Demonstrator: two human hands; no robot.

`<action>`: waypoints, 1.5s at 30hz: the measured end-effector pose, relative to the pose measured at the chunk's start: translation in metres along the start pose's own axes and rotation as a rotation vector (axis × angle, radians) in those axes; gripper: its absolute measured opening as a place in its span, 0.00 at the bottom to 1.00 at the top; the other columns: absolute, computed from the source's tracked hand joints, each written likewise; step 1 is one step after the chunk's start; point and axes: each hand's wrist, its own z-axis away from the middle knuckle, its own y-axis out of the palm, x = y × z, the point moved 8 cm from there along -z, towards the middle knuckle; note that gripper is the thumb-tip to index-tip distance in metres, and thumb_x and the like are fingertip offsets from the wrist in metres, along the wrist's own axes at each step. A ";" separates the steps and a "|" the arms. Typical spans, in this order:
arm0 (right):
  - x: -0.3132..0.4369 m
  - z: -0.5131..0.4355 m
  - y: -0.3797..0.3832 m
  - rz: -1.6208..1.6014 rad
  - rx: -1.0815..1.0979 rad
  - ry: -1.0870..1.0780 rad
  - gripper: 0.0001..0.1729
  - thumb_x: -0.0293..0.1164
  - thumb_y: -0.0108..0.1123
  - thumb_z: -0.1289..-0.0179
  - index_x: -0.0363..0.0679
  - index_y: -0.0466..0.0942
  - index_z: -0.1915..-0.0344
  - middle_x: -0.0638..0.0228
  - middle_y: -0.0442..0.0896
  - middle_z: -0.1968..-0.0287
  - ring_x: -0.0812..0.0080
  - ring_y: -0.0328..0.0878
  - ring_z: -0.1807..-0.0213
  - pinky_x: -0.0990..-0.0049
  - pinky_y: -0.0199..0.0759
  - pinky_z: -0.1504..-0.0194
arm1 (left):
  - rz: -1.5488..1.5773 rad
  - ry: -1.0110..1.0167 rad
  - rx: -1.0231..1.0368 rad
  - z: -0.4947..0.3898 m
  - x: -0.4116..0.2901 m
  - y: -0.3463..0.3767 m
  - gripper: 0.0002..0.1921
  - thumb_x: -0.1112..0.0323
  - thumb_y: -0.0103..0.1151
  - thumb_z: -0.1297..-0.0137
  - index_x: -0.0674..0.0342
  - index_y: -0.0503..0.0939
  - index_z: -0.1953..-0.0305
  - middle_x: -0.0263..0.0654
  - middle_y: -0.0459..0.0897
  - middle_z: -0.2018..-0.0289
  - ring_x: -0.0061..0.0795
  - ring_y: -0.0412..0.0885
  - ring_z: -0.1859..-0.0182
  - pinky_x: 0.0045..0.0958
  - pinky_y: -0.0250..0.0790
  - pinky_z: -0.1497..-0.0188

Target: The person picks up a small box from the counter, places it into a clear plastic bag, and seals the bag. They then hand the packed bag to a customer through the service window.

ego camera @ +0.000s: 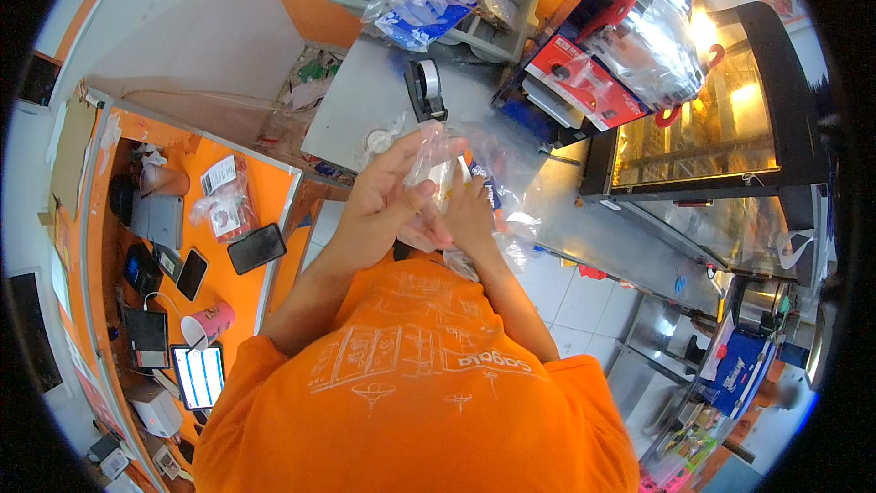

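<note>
Both hands are close in front of my orange shirt, at the edge of a metal worktop (342,124). My left hand (380,202) pinches a thin clear plastic bag (523,181) between thumb and fingers, with some of the film over its fingertips. My right hand (471,219) rests on a white, blue and orange printed package (487,186), its fingers across the front. The film surrounds this package. Whether my right hand is inside the bag or outside it, I cannot tell.
A tape dispenser (426,90) stands beyond my hands. Behind it, a grey divided bin (518,51) holds plastic bags. To the right are a red-and-blue machine (582,82) and a lit glass display cabinet (698,150). The orange counter (270,181) holds phones, a tablet (198,376) and a pink cup (209,323).
</note>
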 end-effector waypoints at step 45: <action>-0.047 -0.020 -0.007 -0.152 0.266 0.070 0.74 0.60 0.78 0.56 0.41 0.42 0.21 0.33 0.73 0.44 0.37 0.83 0.55 0.49 0.80 0.56 | -0.232 -0.053 -0.030 -0.068 0.013 -0.005 0.34 0.72 0.44 0.21 0.56 0.43 0.21 0.52 0.84 0.49 0.26 0.82 0.80 0.23 0.78 0.75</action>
